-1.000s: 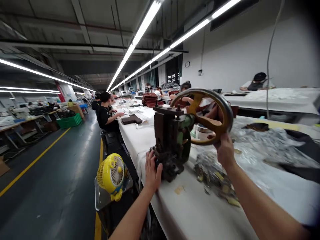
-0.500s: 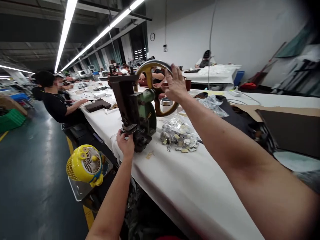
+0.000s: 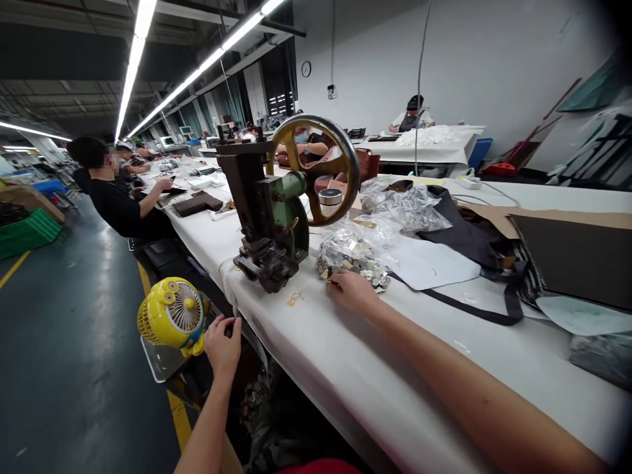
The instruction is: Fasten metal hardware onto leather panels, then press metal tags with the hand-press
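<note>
A bench-mounted hand press (image 3: 264, 210) with a dark metal frame and green body stands on the white-covered table (image 3: 316, 355). Its brass-spoked handwheel (image 3: 316, 170) rises at the far side. My right hand (image 3: 353, 293) rests at a clear plastic bag of small metal pieces (image 3: 350, 253), its fingertips pinched on a small metal piece. My left hand (image 3: 222, 345) is curled below the table's near edge, away from the press. Whether it holds anything is hidden. A small gold scrap (image 3: 295, 298) lies on the cloth in front of the press.
A yellow desk fan (image 3: 172, 316) stands just beyond the table edge by my left hand. To the right lie white paper, a black strap, a second plastic bag and cardboard. A co-worker (image 3: 121, 201) in black sits along the table's left side.
My right hand has come off the handwheel rim and down to the bag. My left hand has left the press base and moved to the table's near edge.
</note>
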Demonstrator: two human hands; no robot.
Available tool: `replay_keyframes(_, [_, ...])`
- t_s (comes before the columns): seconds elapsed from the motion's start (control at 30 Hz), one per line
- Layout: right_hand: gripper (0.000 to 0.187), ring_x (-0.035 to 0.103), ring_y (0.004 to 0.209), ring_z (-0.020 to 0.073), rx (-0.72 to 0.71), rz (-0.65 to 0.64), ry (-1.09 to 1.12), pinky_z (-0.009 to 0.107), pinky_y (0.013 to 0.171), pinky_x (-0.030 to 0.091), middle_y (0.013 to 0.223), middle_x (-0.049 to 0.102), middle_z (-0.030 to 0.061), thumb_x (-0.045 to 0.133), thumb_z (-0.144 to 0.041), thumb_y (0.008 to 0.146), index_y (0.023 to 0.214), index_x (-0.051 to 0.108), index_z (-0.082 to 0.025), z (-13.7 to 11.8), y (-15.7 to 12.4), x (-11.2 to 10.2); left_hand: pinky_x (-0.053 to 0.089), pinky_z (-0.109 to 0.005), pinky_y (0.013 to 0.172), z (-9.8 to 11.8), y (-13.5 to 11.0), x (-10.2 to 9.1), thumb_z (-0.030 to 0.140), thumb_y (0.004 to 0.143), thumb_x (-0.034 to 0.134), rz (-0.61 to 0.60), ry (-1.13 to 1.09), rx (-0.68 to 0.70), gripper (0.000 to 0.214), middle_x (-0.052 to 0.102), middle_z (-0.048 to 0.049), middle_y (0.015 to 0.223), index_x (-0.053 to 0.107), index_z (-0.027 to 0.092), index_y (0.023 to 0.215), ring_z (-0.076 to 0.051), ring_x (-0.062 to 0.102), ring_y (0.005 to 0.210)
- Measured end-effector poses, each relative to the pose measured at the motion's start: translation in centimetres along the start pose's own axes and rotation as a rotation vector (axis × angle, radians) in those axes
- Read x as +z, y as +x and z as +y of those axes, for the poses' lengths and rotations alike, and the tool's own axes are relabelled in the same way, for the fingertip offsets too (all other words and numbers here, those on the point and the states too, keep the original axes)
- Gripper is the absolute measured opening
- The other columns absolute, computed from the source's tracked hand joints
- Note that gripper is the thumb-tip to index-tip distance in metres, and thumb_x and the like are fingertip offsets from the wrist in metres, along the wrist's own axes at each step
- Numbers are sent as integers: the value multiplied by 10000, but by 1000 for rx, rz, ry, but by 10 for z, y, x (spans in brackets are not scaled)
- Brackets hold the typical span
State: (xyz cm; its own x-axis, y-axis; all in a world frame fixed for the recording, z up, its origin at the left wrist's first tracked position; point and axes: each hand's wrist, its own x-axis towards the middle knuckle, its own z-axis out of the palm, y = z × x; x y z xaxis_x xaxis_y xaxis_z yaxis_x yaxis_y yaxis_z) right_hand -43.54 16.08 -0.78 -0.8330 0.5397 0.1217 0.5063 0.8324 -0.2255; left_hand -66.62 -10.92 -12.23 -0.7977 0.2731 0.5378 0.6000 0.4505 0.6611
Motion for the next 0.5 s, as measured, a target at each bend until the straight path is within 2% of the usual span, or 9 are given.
replay_keyframes(0.07, [340,659,830,190,-61,-1,94,258,713,457,981,704,98,465,-337,1037,920,732,-162,-7,-2,-4,531,-570,980,18,-12,-6,500,905,631,-54,-98,9,334,703,-147,1149,745,202,1002,-342,660,1091])
replay_keyframes(0.17, [328,638,812,177,-266,-15,169,257,716,430,931,700,79,488,-342,1042,928,739,-166,-26,-14,-6,604,-413,865,75,-14,-7,436,951,633,-289,-325,205,394,666,-111,1259,666,259,1301,-255,676,1061])
replay_keyframes(0.23, [297,635,823,185,-411,-22,104,271,717,416,946,708,93,504,-318,1040,981,751,-163,-39,-23,-7,605,-379,870,113,-9,-3,382,970,628,-476,-377,411,417,663,-91,1275,619,306,1380,-234,671,1080])
replay_keyframes(0.3, [305,635,826,188,-482,-20,16,279,709,409,963,713,109,483,-297,1053,1035,750,-151,-48,-29,-7,598,-380,895,137,-5,3,344,996,594,-583,-393,549,346,702,-77,1182,659,315,1335,-230,677,1065])
replay_keyframes(0.4, [356,648,839,185,-481,8,12,275,711,416,951,721,99,448,-342,1078,1066,756,-162,-49,-32,-6,598,-361,848,146,-3,10,330,1015,567,-571,-427,572,240,738,-63,1007,745,284,1168,-216,700,955])
replay_keyframes(0.5, [314,674,883,188,-427,60,113,273,729,429,1009,742,72,505,-374,1060,1188,738,-206,-44,-28,1,599,-348,814,136,4,11,349,1010,572,-447,-410,537,222,750,-57,978,761,257,1084,-207,710,907])
